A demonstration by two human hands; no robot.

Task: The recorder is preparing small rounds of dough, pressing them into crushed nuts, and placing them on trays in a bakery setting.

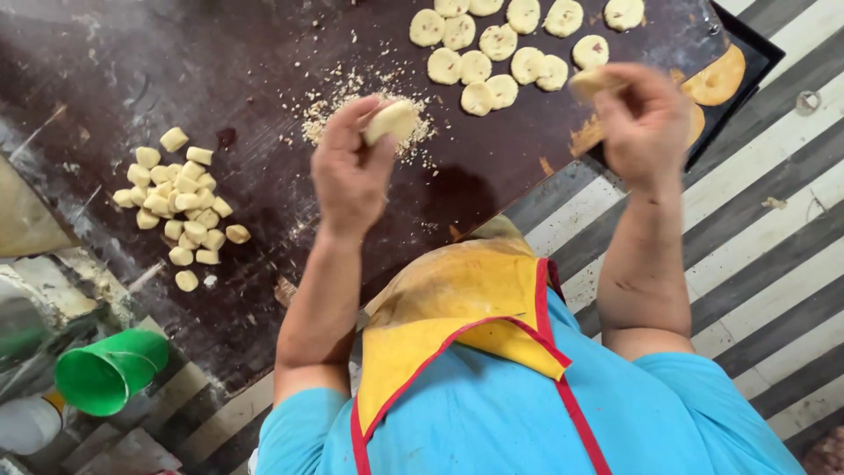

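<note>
Yellow apron (457, 308) at bottom centre; left hand (350, 167) pinches 1 dough piece (391, 120), right hand (646, 119) grips another dough disc (593, 83) — press each evenly

Both bare forearms reach forward and up from short blue sleeves, elbows bent, well apart. The left hand (350, 167) shows its back, wrist straight, and its fingers (374, 113) curl closed around a small pale piece at the tips. The right hand (643, 119) is raised a little higher, its fingers bent closed on another piece.
</note>
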